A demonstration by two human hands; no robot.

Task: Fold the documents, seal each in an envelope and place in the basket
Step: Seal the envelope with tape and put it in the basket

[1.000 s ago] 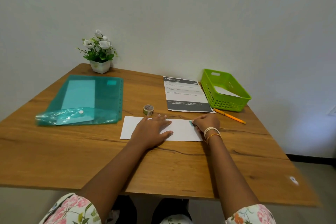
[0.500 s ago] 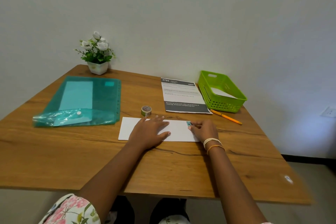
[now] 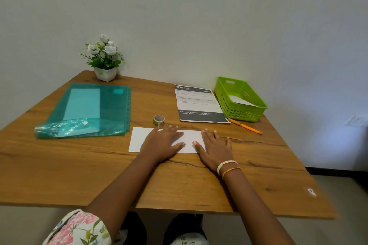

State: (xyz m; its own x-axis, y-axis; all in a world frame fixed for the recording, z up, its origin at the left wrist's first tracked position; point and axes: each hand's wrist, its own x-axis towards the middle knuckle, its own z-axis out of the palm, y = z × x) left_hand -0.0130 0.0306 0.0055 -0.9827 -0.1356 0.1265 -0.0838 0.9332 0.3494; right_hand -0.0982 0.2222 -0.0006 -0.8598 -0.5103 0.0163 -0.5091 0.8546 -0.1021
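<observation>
A white envelope point(image 3: 139, 139) lies flat on the wooden table near me. My left hand point(image 3: 162, 143) rests flat on its middle with straight fingers. My right hand point(image 3: 215, 145) presses flat on its right end, covering that end. A printed document point(image 3: 198, 103) with dark bands lies behind, unfolded. The green basket point(image 3: 247, 114) stands at the back right with a white envelope point(image 3: 240, 100) inside it. A small roll of tape point(image 3: 159, 120) stands just behind the envelope near me.
A teal plastic folder point(image 3: 89, 109) holding a sheet lies on the left. A potted white flower point(image 3: 104, 59) stands at the back by the wall. An orange pencil point(image 3: 246, 126) lies in front of the basket.
My right hand was curled, pinching a small blue piece at the envelope's right end; now it lies flat and open on that end. My left hand stayed on the envelope.
</observation>
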